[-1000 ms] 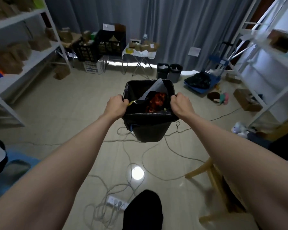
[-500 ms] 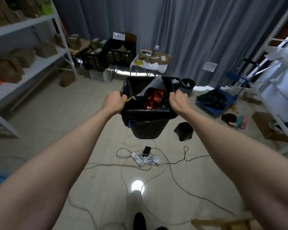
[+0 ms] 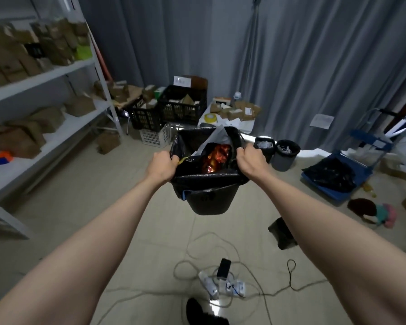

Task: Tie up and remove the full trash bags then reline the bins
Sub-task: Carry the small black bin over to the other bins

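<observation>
- Bin [image 3: 210,201], black, lined with trash bag [image 3: 206,178], up off the floor between both hands.
- Left hand [image 3: 162,165] curled tight on the left rim.
- Right hand [image 3: 250,160] clamped on the right rim.
- Red wrapper [image 3: 215,158] inside, between the hands.
- Two smaller bins [image 3: 277,152] just beyond the right hand.

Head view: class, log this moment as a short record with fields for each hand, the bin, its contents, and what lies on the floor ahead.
left hand: grips left rim of the black bin liner
right hand: grips right rim
bin: black, held off the floor
contents: red-orange wrapper, grey paper
floor ahead: two small bins, power strips, cables
</observation>
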Tool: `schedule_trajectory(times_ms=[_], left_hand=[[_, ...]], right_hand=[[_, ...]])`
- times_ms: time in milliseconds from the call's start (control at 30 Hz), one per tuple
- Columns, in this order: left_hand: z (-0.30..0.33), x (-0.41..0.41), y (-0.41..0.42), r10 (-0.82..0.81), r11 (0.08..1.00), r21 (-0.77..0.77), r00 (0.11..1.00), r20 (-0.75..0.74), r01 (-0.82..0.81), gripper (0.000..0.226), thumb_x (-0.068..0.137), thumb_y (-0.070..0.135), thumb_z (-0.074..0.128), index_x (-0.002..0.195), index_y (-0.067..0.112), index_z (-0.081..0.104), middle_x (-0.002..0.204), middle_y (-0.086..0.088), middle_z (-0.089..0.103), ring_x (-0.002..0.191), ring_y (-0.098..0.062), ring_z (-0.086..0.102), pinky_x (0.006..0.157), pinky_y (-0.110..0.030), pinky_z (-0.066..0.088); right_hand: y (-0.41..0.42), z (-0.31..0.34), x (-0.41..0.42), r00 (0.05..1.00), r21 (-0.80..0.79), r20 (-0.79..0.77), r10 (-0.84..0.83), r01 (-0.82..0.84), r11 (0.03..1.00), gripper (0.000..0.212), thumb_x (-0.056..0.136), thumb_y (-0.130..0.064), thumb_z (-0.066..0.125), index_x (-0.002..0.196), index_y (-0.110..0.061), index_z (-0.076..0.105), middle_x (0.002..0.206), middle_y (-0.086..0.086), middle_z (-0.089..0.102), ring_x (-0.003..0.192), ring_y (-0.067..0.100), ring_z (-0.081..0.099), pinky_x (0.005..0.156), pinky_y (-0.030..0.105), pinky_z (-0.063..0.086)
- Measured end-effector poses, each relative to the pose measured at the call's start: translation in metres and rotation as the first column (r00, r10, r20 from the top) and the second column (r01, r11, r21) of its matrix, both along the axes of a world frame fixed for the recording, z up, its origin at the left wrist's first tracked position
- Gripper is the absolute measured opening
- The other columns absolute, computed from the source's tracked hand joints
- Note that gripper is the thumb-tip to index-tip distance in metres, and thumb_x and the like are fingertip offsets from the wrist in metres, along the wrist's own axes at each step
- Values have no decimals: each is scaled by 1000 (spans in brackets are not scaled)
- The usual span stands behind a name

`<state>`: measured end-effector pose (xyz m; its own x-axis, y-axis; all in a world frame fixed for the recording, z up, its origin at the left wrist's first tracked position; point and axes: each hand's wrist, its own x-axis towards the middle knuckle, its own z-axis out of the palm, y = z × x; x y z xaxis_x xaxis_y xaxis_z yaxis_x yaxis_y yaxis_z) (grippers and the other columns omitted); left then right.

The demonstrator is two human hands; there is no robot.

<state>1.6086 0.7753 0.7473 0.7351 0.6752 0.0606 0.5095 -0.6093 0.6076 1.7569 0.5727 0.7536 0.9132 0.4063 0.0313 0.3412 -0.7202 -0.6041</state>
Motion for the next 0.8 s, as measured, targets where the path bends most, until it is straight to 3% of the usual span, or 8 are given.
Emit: schedule_trajectory(times_ms=[100,333,533,800], left_hand=[[-10,63,45,-5,1000,1,1000,2,5,28,94,25,44,80,5,59,84,-16,63,77,-31,57,66,-38,44],[-13,185,142,-28,999,17,999,-21,28,26,93,28,44,85,7,57,89,-16,62,83,-33,56,75,-41,49],[-13,274,219,-65,995,68,997,-39,68,20,94,28,44,86,12,54,85,-12,60,79,-29,56,65,-35,41],[-46,449,315,-264,949,153,960,-94,276,21,95,30,43,87,15,57,85,-10,61,81,-31,58,70,-38,45]], right_hand=[[43,-9,61,1000,18,-13,-12,13,1000,37,95,-36,31,110,-8,50,117,22,59,102,41,56,83,43,44],[135,-16,176,997,9,-45,-54,55,998,34,94,-37,31,108,-11,48,114,20,59,88,33,49,75,39,37],[203,-15,256,996,43,-49,-77,79,996,41,95,-34,32,116,-6,52,115,22,60,102,40,55,79,42,40],[275,-49,381,962,21,-75,-261,264,964,41,95,-36,32,115,-6,53,119,21,58,105,40,54,80,42,39]])
